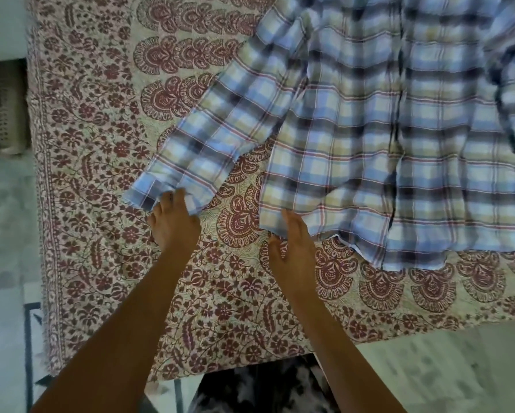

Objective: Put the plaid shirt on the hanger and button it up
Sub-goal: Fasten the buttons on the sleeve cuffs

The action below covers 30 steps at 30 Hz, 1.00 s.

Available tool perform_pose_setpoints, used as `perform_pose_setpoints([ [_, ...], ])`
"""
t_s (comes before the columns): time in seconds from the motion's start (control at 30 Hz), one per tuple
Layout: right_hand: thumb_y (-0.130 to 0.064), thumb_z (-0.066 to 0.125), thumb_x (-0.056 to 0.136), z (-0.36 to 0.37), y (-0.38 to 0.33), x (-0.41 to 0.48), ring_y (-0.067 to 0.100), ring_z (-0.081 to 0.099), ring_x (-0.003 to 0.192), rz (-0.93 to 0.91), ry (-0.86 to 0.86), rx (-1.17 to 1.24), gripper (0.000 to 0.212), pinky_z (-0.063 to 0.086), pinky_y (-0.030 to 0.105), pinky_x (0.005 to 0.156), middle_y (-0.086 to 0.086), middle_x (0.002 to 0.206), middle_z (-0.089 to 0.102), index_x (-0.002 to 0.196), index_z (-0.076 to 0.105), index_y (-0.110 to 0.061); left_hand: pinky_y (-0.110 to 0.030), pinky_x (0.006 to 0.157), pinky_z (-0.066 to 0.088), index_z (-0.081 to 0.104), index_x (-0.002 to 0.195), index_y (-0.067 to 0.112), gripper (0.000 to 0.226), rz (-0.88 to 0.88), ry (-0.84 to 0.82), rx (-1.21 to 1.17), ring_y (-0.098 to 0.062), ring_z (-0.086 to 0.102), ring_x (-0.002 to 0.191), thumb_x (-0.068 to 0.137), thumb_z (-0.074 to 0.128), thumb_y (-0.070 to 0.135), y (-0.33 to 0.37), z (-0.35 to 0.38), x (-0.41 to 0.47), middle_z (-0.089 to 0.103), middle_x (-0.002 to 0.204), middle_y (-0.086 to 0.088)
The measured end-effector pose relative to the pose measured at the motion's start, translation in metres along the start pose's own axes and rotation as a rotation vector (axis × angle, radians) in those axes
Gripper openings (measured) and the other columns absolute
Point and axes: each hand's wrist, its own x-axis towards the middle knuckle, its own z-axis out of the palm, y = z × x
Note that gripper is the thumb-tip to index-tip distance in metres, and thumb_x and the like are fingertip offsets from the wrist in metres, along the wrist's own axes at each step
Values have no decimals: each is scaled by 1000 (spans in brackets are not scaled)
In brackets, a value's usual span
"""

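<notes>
Our left hand (172, 217) lays its fingers on the sleeve cuff (147, 189), pinching or not we cannot tell, and our right hand (292, 248), fingers straight, touches the near hem corner of the plaid shirt (399, 144), spread flat on the bedspread (101, 120), probably to straighten it for hanging.

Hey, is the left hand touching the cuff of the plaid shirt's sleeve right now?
Touching. In the head view the fingertips of the left hand lie on the sleeve cuff of the plaid shirt, with no gap between them.
</notes>
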Motion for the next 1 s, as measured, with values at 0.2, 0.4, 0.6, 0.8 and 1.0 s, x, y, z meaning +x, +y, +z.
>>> perform_pose_setpoints([
  [0.2, -22, 42, 83, 12, 12, 8, 25, 39, 131, 23, -44, -16, 56, 36, 42, 109, 10, 140, 45, 137, 40, -10, -44, 90, 36, 63, 102, 10, 22, 29, 97, 65, -37, 52, 105, 85, 61, 23, -1, -12, 30, 64, 100, -20],
  [0.4, -19, 48, 94, 15, -11, 12, 16, 55, 113, 104, -141, 201, 41, 45, 27, 93, 4, 126, 58, 134, 45, -12, -32, 68, 49, 61, 85, 12, 20, 155, -301, -607, -21, 62, 71, 77, 73, 26, 43, -72, 26, 65, 78, -5],
  [0.6, -44, 44, 92, 11, -51, 43, 22, 58, 109, 700, -317, 950, 42, 47, 34, 88, 5, 131, 53, 129, 46, -24, -25, 68, 56, 67, 92, 25, 21, 252, -650, -1311, -7, 65, 75, 71, 62, 27, 95, -127, 8, 70, 81, 11],
  [0.8, -8, 51, 92, -8, -43, 51, 7, 54, 51, 612, 215, 1215, 13, 44, 16, 46, 1, 68, 60, 83, 58, -12, -27, 70, 54, 57, 97, 24, 19, 157, -405, -1176, -9, 65, 77, 82, 66, 16, 97, -113, 10, 69, 89, 5],
  [1.0, -16, 55, 91, -10, -24, 49, 9, 55, 64, 669, 59, 880, 15, 46, 20, 59, 1, 76, 60, 98, 62, -5, -16, 57, 54, 47, 108, 18, 25, -12, -322, -1139, 0, 66, 77, 88, 59, 7, 80, -86, -3, 64, 99, 3],
])
